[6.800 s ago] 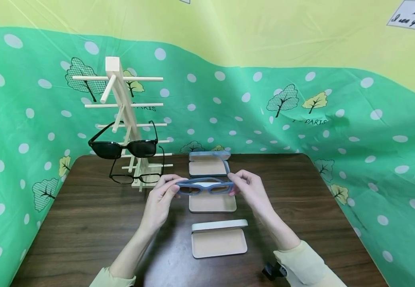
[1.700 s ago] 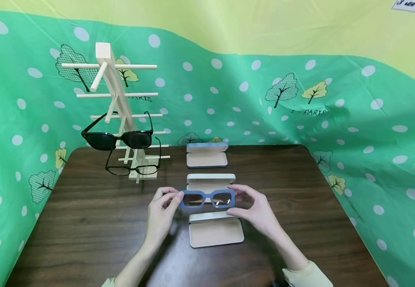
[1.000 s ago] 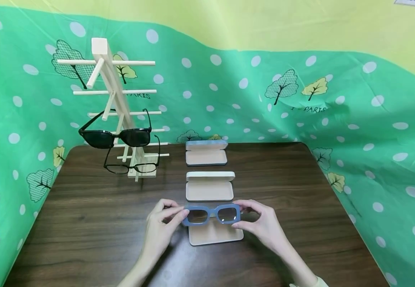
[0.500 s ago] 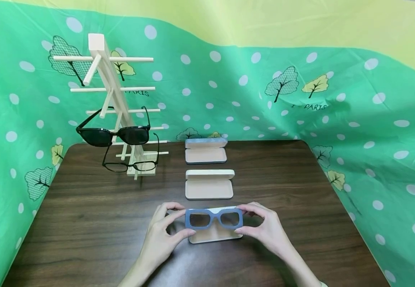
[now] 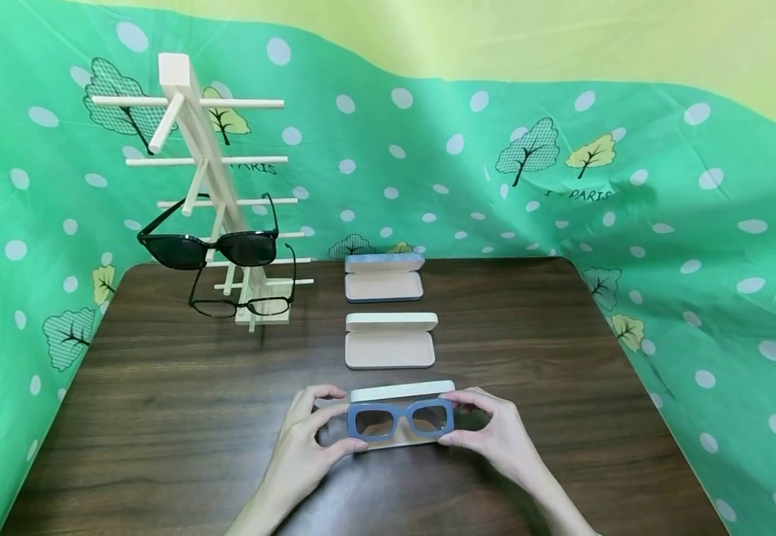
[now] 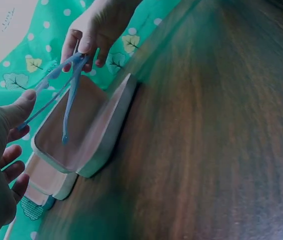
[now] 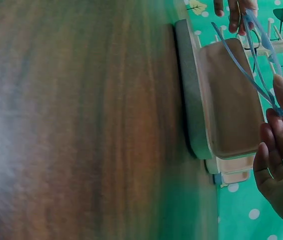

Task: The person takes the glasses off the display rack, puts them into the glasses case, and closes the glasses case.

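Note:
Blue-framed sunglasses (image 5: 401,414) with brownish lenses hang just above the nearest open glasses case (image 5: 403,390), lenses toward me. My left hand (image 5: 304,435) pinches their left end between thumb and fingers. At the right end, my right hand (image 5: 498,428) pinches the frame the same way. In the left wrist view a blue temple arm (image 6: 69,110) stands unfolded over the case's pale inside (image 6: 56,132). The right wrist view also shows a temple arm (image 7: 234,57) reaching over the case (image 7: 229,100). Most of the case's tray is hidden behind the lenses.
Two more open cases, a cream one (image 5: 390,350) and a blue one (image 5: 383,286), lie in line behind. At the back left a wooden rack (image 5: 217,171) bears black sunglasses (image 5: 247,248) and thin black-framed glasses (image 5: 269,306). Everything stands on a dark wooden table (image 5: 562,447).
The blue sunglasses came toward me from over the farther cases, down to the nearest one. Their lenses turned to face me. Both hands moved with them, and the head view tilted downward.

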{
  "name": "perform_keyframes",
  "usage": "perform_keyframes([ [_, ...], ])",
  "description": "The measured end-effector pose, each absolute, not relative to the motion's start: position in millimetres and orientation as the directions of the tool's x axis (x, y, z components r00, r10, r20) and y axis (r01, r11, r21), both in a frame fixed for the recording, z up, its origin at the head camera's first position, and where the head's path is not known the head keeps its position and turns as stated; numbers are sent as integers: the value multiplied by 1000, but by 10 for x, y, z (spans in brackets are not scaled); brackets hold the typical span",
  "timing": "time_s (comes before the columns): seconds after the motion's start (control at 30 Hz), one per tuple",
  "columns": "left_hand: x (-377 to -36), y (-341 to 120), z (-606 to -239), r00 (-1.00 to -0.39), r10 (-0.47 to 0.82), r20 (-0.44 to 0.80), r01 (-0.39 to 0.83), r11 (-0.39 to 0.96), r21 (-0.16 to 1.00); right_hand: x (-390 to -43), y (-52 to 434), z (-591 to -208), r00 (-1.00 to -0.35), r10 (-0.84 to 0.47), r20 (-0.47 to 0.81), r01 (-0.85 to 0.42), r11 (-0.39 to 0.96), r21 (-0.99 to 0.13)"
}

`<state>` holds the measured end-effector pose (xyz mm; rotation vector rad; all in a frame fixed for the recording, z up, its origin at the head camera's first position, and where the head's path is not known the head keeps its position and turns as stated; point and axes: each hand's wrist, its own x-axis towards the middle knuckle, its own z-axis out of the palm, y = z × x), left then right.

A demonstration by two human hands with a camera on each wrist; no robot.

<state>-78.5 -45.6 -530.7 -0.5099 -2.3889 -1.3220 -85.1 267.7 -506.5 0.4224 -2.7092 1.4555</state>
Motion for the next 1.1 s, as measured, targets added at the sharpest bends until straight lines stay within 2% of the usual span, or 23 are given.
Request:
perform_keyframes([
  [0.2,-800,-430,-5406,-883,149,445,445,565,695,-847,2678,-5135,-973,-195,121,-209,538,-816],
  [0.7,-855,-352,-5549,-910,142,389,386,631,673,-906,2662,-5308,-991,-124,45,-115,647,-754],
  [1.1,-863,-316,-5593,-947,121,299,302,657,690,-932,2691,-5371,-972,-191,135,-233,724,-649],
])
